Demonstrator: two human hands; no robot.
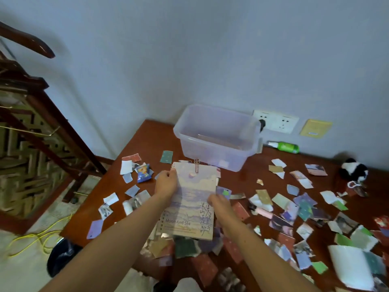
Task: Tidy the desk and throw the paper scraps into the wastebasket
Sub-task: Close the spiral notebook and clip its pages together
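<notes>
Torn coloured paper scraps [305,207] lie scattered across the reddish-brown wooden desk [151,144], all around a beige spiral notebook [193,199] printed with a sea picture. The left hand [165,184] and right hand [219,204] grip the notebook's side edges, fingers curled round them. A clear plastic tub [219,152] stands just beyond the notebook. A black wastebasket [63,256] sits on the floor to the notebook's lower left.

Reddish-brown wooden desk [151,140], strewn with paper scraps [305,205], clear plastic bin [210,158] at back, green bottle [284,147], panda plush [354,168]
</notes>
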